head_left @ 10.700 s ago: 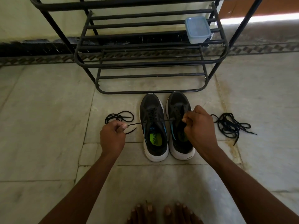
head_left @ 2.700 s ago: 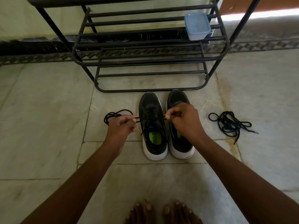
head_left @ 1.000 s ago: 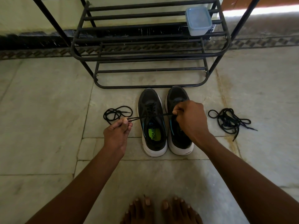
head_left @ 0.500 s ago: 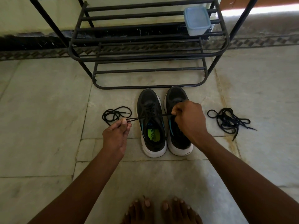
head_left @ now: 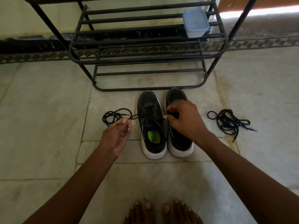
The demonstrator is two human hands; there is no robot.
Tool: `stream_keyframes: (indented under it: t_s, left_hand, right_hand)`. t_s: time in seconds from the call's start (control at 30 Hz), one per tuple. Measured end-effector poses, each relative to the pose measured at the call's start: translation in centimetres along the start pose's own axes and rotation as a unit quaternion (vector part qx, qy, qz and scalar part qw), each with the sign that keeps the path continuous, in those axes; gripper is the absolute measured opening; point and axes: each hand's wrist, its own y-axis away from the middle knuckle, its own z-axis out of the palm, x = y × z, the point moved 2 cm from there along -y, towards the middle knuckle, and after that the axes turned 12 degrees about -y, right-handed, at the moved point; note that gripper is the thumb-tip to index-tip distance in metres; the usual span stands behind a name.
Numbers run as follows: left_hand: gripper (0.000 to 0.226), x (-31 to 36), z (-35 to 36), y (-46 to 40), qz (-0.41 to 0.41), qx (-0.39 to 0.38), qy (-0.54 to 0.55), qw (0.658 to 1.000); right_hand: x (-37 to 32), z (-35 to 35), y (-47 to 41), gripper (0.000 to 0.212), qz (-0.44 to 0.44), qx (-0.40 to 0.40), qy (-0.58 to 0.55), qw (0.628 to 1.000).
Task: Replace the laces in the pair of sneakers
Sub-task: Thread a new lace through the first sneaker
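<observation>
Letting go: left hand (head_left: 115, 137), which pinched taut lace end half second back, now relaxed, fingers loose, lace slack by loose lace coil (head_left: 115, 116) at centre left. Right hand (head_left: 184, 120) still pinches lace (head_left: 159, 118) over left sneaker (head_left: 152, 125), right sneaker (head_left: 178, 125) touching it. Judged: regrip before next eyelet. Spare lace bundle (head_left: 229, 122) centre right; shoe rack (head_left: 145, 59) close above toes; open floor (head_left: 48, 126) on both sides.

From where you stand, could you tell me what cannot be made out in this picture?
Head view only:
- Right shoe: its eyelets are hidden by the right hand.
- Left hand: whether it pinches the lace end is too small to tell.
- Blue container: contents obscured by its cloudy lid.
- Rack: top cut off by the frame's edge.
</observation>
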Motion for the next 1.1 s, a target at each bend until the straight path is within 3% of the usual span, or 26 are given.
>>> stream_keyframes:
  t_s: [0.1,0.2,0.33,0.43,0.53,0.63,0.67,0.73,0.87,1.03,1.1]
  left_hand:
    - [0.015,0.2,-0.8,-0.1,0.061,0.051,-0.090,0.993]
    - [0.010,0.3,-2.0,-0.7,0.170,0.134,-0.258,0.941]
    - [0.011,1.9,-2.3,-2.5,0.308,0.190,-0.447,0.818]
    - [0.020,3.8,-1.3,-4.2,0.396,0.135,-0.550,0.723]
    - [0.032,4.5,-0.8,-6.4,0.358,0.052,-0.662,0.656]
    - [0.035,4.4,-0.7,-7.2,0.334,0.064,-0.769,0.541]
    - [0.035,4.2,-0.7,-7.2,0.334,0.070,-0.784,0.519]
    - [0.037,3.9,-0.9,-7.1,0.322,0.068,-0.781,0.531]
    - [0.031,3.4,-1.9,-6.4,0.306,0.080,-0.734,0.602]
    - [0.017,4.1,-2.5,-2.1,0.342,0.153,-0.573,0.729]
    - [0.015,4.5,-2.5,-0.3,0.353,0.132,-0.507,0.775]
  right_hand:
    - [-1.4,0.4,-0.4,0.031,-0.040,-0.008,0.004,0.999]
    - [-3.3,1.6,-1.2,0.028,-0.090,-0.033,0.000,0.995]
    - [-5.6,4.2,-2.5,0.026,-0.130,-0.071,0.054,0.988]
    - [-7.4,6.0,-3.5,0.025,-0.145,-0.124,0.111,0.975]
    - [-8.9,7.2,-4.3,0.019,-0.133,-0.172,0.167,0.962]
    - [-9.4,7.6,-4.6,0.023,-0.111,-0.209,0.178,0.955]
    - [-9.2,7.7,-4.6,0.024,-0.113,-0.216,0.179,0.953]
    - [-8.7,7.7,-4.4,0.028,-0.114,-0.224,0.170,0.953]
    - [-8.1,7.6,-4.1,0.031,-0.105,-0.212,0.133,0.963]
    - [-7.9,7.4,-3.6,0.029,-0.125,-0.167,0.088,0.974]
    - [-8.2,7.3,-3.5,0.030,-0.152,-0.137,0.053,0.977]
